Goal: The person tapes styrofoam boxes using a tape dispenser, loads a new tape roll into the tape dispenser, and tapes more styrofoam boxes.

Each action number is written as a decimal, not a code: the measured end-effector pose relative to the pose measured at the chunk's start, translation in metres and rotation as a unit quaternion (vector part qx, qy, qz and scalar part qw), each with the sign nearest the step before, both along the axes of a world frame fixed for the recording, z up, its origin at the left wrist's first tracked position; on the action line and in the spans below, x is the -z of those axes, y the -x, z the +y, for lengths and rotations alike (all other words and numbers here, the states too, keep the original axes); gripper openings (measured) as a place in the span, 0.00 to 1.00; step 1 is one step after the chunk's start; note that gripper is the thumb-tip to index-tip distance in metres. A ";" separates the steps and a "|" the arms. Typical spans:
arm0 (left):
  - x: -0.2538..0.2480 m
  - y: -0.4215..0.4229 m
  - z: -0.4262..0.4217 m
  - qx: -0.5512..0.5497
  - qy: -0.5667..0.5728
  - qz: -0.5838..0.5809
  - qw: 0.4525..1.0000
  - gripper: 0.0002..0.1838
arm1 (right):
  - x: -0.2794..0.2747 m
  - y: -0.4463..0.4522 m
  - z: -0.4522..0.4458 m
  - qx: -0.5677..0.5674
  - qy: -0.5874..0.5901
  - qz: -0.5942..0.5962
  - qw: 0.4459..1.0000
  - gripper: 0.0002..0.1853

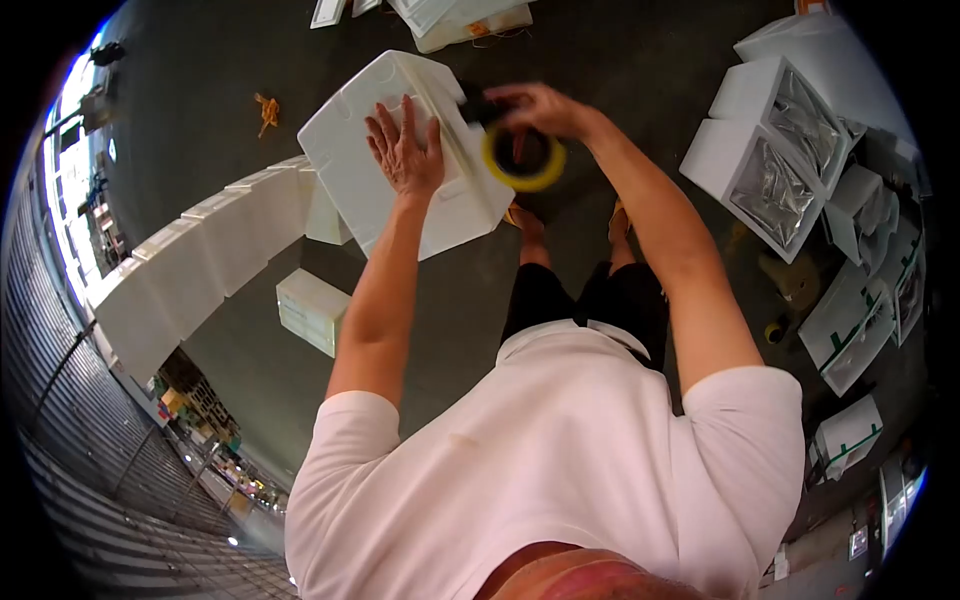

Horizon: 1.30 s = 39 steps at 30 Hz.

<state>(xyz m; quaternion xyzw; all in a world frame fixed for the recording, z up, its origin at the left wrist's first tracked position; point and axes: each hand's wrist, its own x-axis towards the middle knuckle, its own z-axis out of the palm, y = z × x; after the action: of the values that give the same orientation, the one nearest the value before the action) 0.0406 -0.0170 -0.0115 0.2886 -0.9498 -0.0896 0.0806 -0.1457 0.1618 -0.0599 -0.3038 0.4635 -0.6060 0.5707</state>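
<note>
A white foam box (355,130) with its lid on stands tilted in view, upper left of centre. Flat on the lid lies my left hand (408,155), fingers spread. My right hand (540,108) grips a tape dispenser (480,108) at the box's right side; motion blurs it a little. The dispenser carries a roll of yellow-edged tape (522,185), which hangs below the hand. The dispenser's dark head is close to the box edge; whether it touches cannot be made out.
A row of white foam boxes (190,255) curves along the left, with a smaller box (313,308) nearer me. Open foam boxes with silver lining (775,190) stand at right, beside green-taped boxes (850,325). Orange scrap (267,115) lies on the floor.
</note>
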 end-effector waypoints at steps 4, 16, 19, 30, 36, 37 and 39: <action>0.011 0.019 -0.006 -0.139 -0.015 0.008 0.990 0.34 | -0.019 -0.051 0.084 -0.051 -0.122 0.094 0.987 0.32; 0.001 -0.004 0.023 0.061 0.025 -0.003 0.998 0.35 | 0.000 0.018 -0.006 0.110 -0.092 0.094 0.985 0.28; -0.001 0.018 0.023 -0.015 -0.006 0.004 1.000 0.34 | 0.002 0.004 0.013 0.071 -0.056 -0.002 0.996 0.28; 0.005 0.061 -0.005 -0.215 -0.029 0.000 0.976 0.35 | -0.023 -0.095 0.091 0.003 -0.093 0.111 0.990 0.31; 0.009 0.074 -0.020 -0.293 -0.031 0.006 0.956 0.36 | -0.071 -0.124 0.071 -0.218 -0.047 0.391 0.893 0.31; 0.007 0.077 -0.026 -0.335 -0.043 -0.011 0.941 0.37 | -0.060 -0.125 0.074 -0.168 -0.041 0.362 0.916 0.31; 0.010 0.081 -0.037 -0.390 -0.061 -0.013 0.919 0.38 | -0.038 -0.127 0.072 0.153 -0.081 0.100 0.980 0.31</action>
<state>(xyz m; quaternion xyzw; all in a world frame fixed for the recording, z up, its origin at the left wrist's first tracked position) -0.0404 -0.0543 -0.0213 0.6417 -0.7555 -0.1052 0.0794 -0.0189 0.2334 -0.0217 -0.2413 0.6064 -0.6131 0.4451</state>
